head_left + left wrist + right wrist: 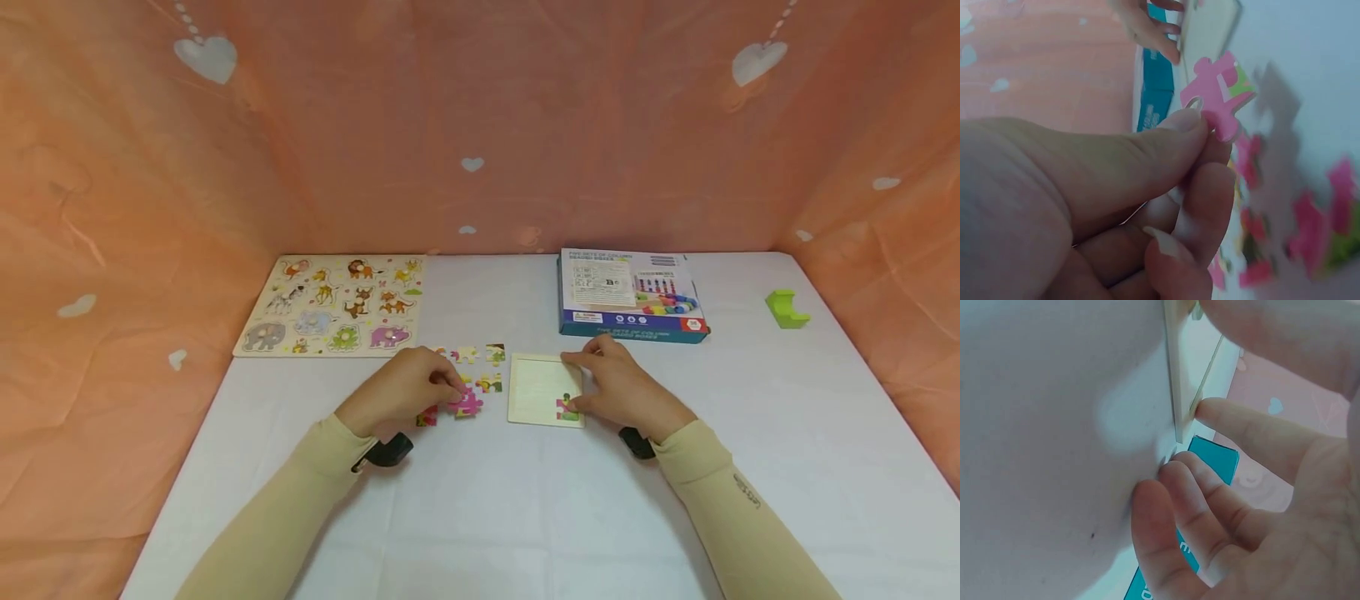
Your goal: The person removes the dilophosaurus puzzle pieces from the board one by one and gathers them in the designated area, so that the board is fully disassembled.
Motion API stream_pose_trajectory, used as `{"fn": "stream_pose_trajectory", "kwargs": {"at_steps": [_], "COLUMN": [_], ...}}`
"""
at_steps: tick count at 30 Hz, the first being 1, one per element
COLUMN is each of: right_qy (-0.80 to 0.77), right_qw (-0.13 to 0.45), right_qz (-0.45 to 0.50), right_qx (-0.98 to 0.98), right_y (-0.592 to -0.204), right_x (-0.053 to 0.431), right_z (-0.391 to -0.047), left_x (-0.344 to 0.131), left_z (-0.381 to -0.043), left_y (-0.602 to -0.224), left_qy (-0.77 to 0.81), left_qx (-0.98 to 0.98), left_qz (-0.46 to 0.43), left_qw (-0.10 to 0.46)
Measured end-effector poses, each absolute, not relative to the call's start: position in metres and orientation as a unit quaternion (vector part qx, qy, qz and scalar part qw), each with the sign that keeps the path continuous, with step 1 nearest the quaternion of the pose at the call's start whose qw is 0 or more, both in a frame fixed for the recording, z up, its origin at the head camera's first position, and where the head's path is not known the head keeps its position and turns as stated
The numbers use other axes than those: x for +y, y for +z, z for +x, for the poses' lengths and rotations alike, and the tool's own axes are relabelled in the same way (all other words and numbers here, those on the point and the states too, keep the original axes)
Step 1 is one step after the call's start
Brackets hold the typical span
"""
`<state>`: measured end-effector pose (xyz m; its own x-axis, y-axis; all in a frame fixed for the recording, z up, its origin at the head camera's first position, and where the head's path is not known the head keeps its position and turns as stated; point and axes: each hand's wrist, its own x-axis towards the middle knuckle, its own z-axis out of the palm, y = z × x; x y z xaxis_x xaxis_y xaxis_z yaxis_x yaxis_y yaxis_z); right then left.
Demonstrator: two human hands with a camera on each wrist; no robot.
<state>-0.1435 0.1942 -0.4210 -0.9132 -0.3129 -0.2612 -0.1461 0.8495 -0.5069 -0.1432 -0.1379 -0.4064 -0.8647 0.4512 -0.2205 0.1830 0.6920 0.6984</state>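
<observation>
My left hand (411, 385) pinches a pink jigsaw piece (1215, 94) between thumb and finger, raised over the loose pieces. In the left wrist view the piece shows a patch of green and white at one edge. My right hand (618, 387) rests at the right side of a square wooden puzzle tray (534, 422). Its index fingertip touches the tray's upper right corner, and its thumb lies by a pink and green piece (562, 410) set in the lower right corner. The other fingers of that hand reach past the tray's edge, as the right wrist view shows.
Several loose jigsaw pieces (491, 384) lie left of the tray. Behind them is an animal peg board (336, 304). A boxed bead toy (633, 296) lies behind the tray, and a green block (786, 310) sits far right. Orange cloth (480, 108) surrounds the table.
</observation>
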Motion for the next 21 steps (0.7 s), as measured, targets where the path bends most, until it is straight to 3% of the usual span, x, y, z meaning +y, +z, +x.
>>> {"fn": "stream_pose_trajectory", "kwargs": {"at_steps": [21], "right_qy": [-0.243], "right_qw": [0.166], "right_qz": [-0.122], "right_qx": [0.948], "right_y": [-0.424], "right_x": [0.195], "right_z": [-0.145], "left_x": [-0.148], "left_z": [-0.134], "left_y": [-0.417], "left_qy": [0.35], "left_qx": [0.9], "left_qz": [0.161], "left_qw": [0.202]}}
